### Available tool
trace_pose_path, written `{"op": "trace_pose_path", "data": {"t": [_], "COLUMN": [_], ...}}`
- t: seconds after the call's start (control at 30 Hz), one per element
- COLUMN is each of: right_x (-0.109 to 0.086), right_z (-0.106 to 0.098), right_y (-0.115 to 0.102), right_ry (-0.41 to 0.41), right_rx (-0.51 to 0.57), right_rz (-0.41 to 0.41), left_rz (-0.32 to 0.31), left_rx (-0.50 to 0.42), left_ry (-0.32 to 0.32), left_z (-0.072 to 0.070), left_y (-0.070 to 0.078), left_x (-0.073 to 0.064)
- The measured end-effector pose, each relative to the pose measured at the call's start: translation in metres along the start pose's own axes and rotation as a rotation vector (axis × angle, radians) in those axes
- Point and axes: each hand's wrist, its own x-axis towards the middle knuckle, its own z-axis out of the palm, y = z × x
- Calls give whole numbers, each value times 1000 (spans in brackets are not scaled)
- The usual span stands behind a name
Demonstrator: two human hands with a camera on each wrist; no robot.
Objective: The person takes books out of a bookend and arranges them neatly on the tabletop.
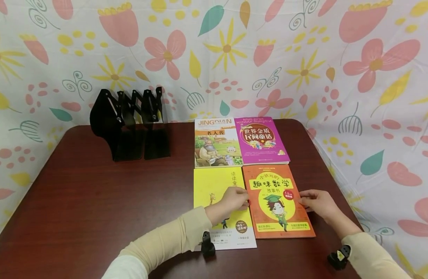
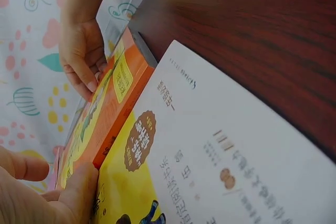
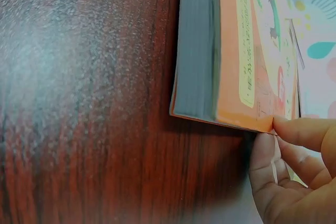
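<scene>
An orange math storybook (image 1: 277, 205) lies at the front right of a two-by-two block of books. Its spine side meets my left hand (image 1: 233, 202), which holds it there above the yellow-and-white book (image 1: 203, 190). In the left wrist view, the left thumb (image 2: 79, 190) is against the orange spine. At the opposite edge my right hand (image 1: 320, 203) pinches the orange book. The right wrist view shows its fingertips (image 3: 265, 145) at the cover's edge, beside the grey page block (image 3: 197, 51). My left hand and forearm hide part of the yellow-and-white book.
Behind lie a book with a bearded man (image 1: 217, 143) and a purple book (image 1: 261, 139). A black folding bookend rack (image 1: 130, 128) stands at the back left of the dark wooden table (image 1: 95, 201). Flower-patterned cloth (image 1: 214, 58) hangs behind and to the sides.
</scene>
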Motion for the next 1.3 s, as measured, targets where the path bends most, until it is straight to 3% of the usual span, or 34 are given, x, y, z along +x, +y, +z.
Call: {"op": "trace_pose_path", "data": {"t": [0.4, 0.57, 0.77, 0.9, 1.13, 1.3], "right_x": [13, 18, 25, 31, 43, 54], "right_z": [8, 7, 2, -4, -13, -21], "right_y": [3, 2, 2, -3, -13, -25], "right_ry": [53, 50, 44, 61, 158, 242], "right_rx": [80, 81, -120, -271, -388, -414], "right_rz": [87, 75, -17, -92, -261, -379], "left_rz": [-18, -5, 2, 28, 150, 279], "left_rx": [-14, -9, 35, 76, 148, 366], "left_ry": [56, 44, -41, -54, -6, 8], "left_z": [2, -1, -7, -16, -49, -78], "left_y": [-3, -1, -1, 0, 9, 17], "left_x": [8, 12, 17, 15, 9, 3]}}
